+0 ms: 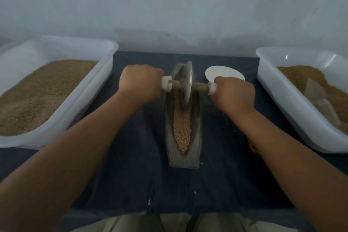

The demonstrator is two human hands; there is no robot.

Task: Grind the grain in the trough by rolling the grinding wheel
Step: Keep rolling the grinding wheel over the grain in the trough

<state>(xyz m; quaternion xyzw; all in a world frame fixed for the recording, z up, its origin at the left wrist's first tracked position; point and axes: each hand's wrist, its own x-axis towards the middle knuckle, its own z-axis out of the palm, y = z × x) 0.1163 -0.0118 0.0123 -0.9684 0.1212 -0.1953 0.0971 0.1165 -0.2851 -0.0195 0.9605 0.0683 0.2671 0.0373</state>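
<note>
Tan grain [181,128] fills a grey metal trough [183,158] on a dark blue cloth [131,165]. Left [105,51] and right [267,56] tubs are white; the wheel [186,83] is silver-grey.

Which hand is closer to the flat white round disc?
Right. The right hand hides the near edge of the flat white round disc; the left hand is beyond the grey metal trough.

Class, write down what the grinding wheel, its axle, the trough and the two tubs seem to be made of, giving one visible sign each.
Grinding wheel: metal, by its grey sheen at the rim. Axle: probably wood, matt brown; its white end wraps could be cloth or tape. Trough: likely metal, dull dark grey. Left tub and right tub: smooth whitish plastic, slightly translucent.
</note>
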